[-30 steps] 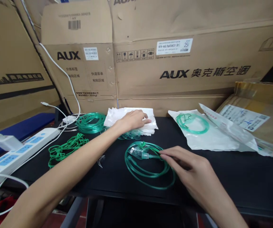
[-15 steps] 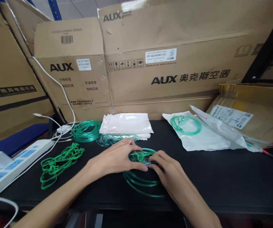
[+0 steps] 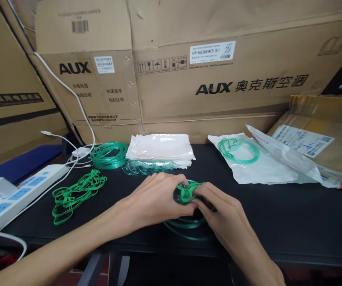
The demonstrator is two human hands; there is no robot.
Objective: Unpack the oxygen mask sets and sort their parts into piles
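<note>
Near the table's front, a clear green oxygen mask (image 3: 178,197) is held between my two hands, with a bunched green elastic strap (image 3: 188,192) lying on it. My left hand (image 3: 155,196) grips the mask's left side, thumb below and fingers above. At its right side, my right hand (image 3: 223,202) is closed, thumb and fingers pinching the edge where the strap ends; the fingertips partly hide what they hold. Beneath both hands lies a loose coil of green tubing (image 3: 182,225), partly covered by them.
Behind my hands are a row of clear green masks (image 3: 149,167) and a stack of white pouches (image 3: 161,147). Coiled tubing (image 3: 109,155), green straps (image 3: 77,194) and a power strip (image 3: 18,198) lie left. An opened pouch (image 3: 266,171) lies right, before cardboard boxes (image 3: 165,99).
Both hands have shifted slightly right with the mask, which is now tilted up more. The strap is more bunched between my fingers. The camera view has tipped down a little.
</note>
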